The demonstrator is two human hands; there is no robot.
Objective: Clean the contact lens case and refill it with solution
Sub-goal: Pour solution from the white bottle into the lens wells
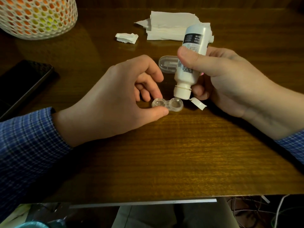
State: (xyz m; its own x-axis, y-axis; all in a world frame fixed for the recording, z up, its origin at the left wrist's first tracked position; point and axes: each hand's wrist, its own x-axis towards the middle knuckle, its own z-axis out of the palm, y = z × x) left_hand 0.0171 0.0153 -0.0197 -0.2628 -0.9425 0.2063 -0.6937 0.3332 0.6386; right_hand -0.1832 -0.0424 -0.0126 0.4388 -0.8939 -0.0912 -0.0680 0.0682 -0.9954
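**Coach:** Dark wood desk (pixel 164 153), dim light, so go slowly. Your right hand (pixel 230 79) has thumb and fingers wrapped around the solution bottle (pixel 190 63), tipped nozzle-down, its flip cap (pixel 198 103) hanging open beside the tip.

**Partner:** And the contact lens case (pixel 167 105) sits on the desk right under that nozzle. Your left hand (pixel 115 102) pinches its left end between thumb and fingertips, which keeps it from sliding.

**Coach:** Hold the tip just above the right well without touching the plastic. Squeeze gently; I'd judge a hard press would overflow such a shallow cup.

**Partner:** What's in the 2 wells?

**Coach:** Both look clear. Whether liquid has pooled in either, I can't tell from here.

**Partner:** Behind the bottle lies a clear plastic lid (pixel 167 65), open side up. Farther back, a stack of tissue (pixel 167 25) and 1 crumpled tissue piece (pixel 126 37).

**Coach:** Fill the right well, then shift the nozzle left.
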